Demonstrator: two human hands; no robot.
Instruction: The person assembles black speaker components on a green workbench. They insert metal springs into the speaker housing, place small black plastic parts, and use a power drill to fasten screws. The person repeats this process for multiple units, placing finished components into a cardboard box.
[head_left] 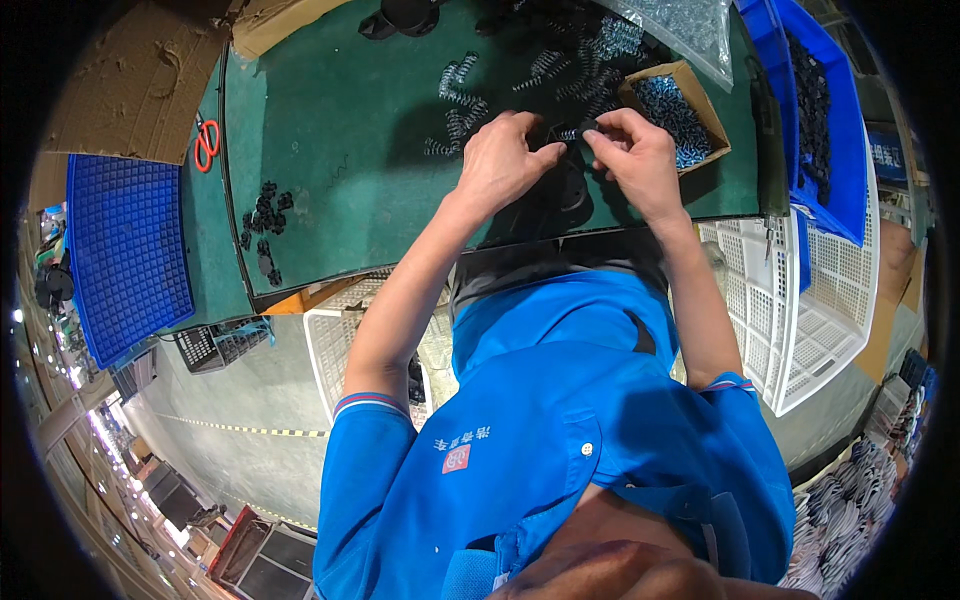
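A green tabletop carries everything; grey floor with a dashed stripe lies below the hands. The left hand and right hand meet over a black part, fingers pinched on a small spring between them. More springs lie just beyond the left hand. A cardboard box of blue-grey screws sits beside the right hand, a blue bin and white crate farther right. Red scissors and a blue tray lie well left.
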